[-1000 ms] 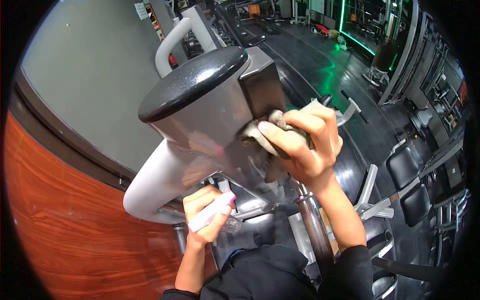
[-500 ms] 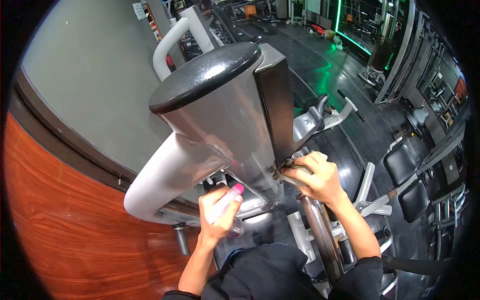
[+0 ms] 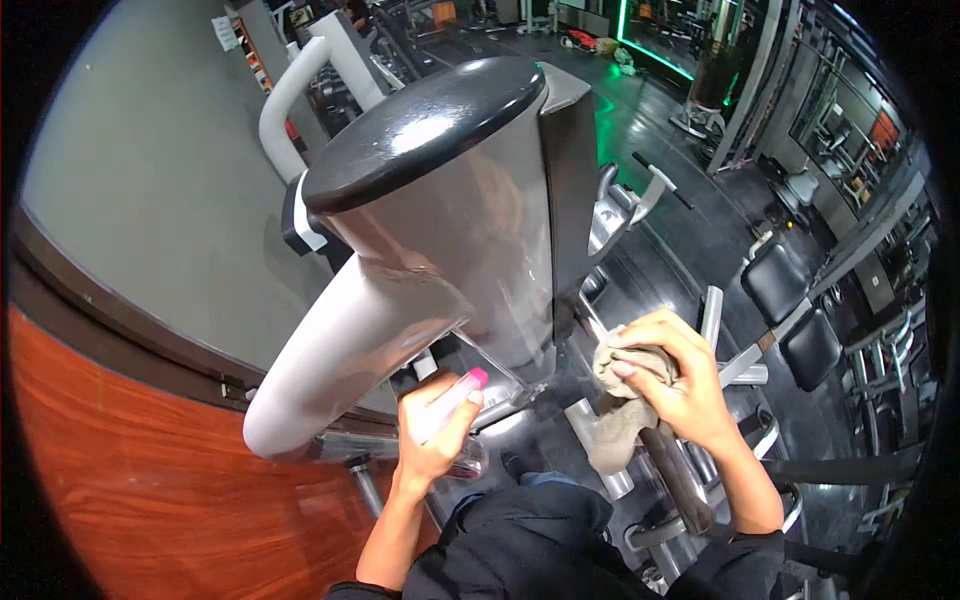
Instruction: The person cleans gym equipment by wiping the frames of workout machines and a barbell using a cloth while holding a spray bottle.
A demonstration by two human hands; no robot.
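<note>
My left hand [image 3: 432,428] is wrapped round a spray bottle [image 3: 438,412] with a white head and a pink nozzle; its clear lower part shows below the fingers. Bunched in my right hand [image 3: 675,375] is a grey-beige cloth [image 3: 622,432], one end hanging down in front of a dark metal tube. The cloth is apart from the gym machine's glossy grey column [image 3: 460,250], which rises in front of me under a black oval cap [image 3: 425,130]. A curved light-grey frame arm [image 3: 340,350] slopes down to the left of the column, near the bottle.
A reddish wood panel [image 3: 150,470] lies at the left, below a grey wall panel [image 3: 140,170]. Black-padded seats [image 3: 778,280] and other machines stand at the right on a dark floor [image 3: 660,270]. A green light strip [image 3: 655,58] glows at the back.
My right hand has come away from the column's lower edge, moving right and down with the cloth, which now shows more fully. The left hand still grips the bottle. The view has shifted slightly.
</note>
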